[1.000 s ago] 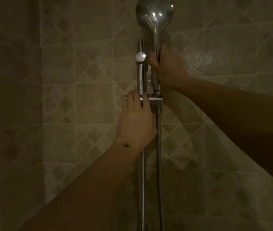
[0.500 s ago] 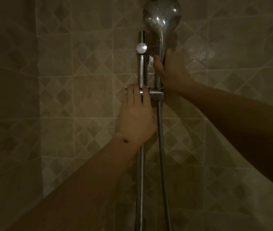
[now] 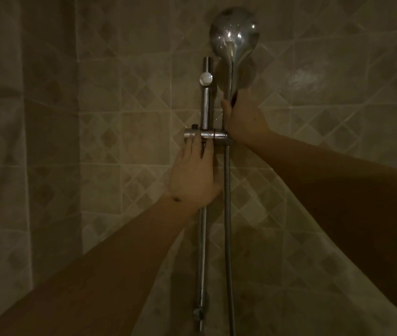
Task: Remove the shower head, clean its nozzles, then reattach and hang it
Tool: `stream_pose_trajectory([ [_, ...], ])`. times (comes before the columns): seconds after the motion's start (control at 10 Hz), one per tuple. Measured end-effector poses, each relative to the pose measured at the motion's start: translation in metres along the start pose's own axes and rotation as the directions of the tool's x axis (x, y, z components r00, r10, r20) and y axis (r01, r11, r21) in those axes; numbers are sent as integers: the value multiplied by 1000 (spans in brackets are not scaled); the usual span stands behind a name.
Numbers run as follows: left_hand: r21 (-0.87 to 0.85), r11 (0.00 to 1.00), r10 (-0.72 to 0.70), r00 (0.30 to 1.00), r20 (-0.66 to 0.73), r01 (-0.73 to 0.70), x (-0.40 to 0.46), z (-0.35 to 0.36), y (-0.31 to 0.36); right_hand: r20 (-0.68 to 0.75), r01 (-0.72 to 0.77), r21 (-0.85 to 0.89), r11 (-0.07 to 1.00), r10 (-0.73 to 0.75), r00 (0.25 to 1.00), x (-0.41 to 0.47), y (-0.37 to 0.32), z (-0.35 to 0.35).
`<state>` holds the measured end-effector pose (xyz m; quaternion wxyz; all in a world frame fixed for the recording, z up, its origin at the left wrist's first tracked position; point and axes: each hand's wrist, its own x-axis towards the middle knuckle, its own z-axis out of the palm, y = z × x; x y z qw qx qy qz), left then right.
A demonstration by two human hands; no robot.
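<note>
We curl our right hand (image 3: 243, 120) around the handle of the shower head (image 3: 234, 35), a clamped grip just above the slider bracket (image 3: 210, 135). The shower head stands upright, long axis vertical, its round chrome back toward us and its face to the tiled wall (image 3: 120, 93). Our left hand (image 3: 196, 173) lies with straight fingers over the vertical rail (image 3: 206, 103), fingertips touching the bracket's underside. The metal hose (image 3: 227, 226) hangs straight down beside the rail.
</note>
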<state>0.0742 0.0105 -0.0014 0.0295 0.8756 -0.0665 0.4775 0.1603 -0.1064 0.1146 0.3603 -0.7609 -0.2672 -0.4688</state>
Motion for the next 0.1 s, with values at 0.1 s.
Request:
stream_pose_trajectory([
  [0.1,88,996,1,998,69,-7,-39,5,-4,127,69,-182,981,-46,991,-55,11,-14],
])
